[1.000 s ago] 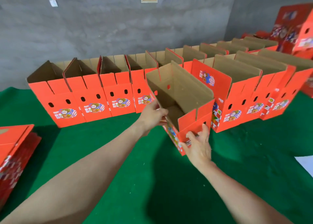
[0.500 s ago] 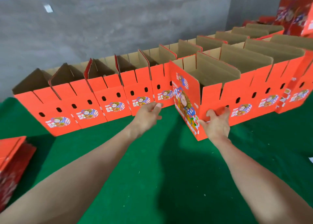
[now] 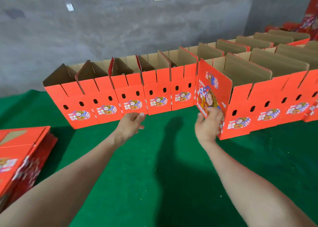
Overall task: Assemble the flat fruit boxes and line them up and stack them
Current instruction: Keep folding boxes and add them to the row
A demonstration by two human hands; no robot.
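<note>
Fruit box [image 3: 213,92] upright on green tabletop [image 3: 163,166]; right hand [image 3: 208,125] touching its printed side, fingers [image 3: 215,114] loosely extended. Left hand [image 3: 130,124] alongside, fingers relaxed, holding nothing.

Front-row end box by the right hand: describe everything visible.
The end box is red printed cardboard, brown inside, upright, top open. Its side panel shows a cartoon figure; the narrow front has two oval holes and a logo. It stands on the green table against the next box; the right hand touches its side panel.

Grey wall [image 3: 120,29], green table cover [image 3: 154,175]
</note>
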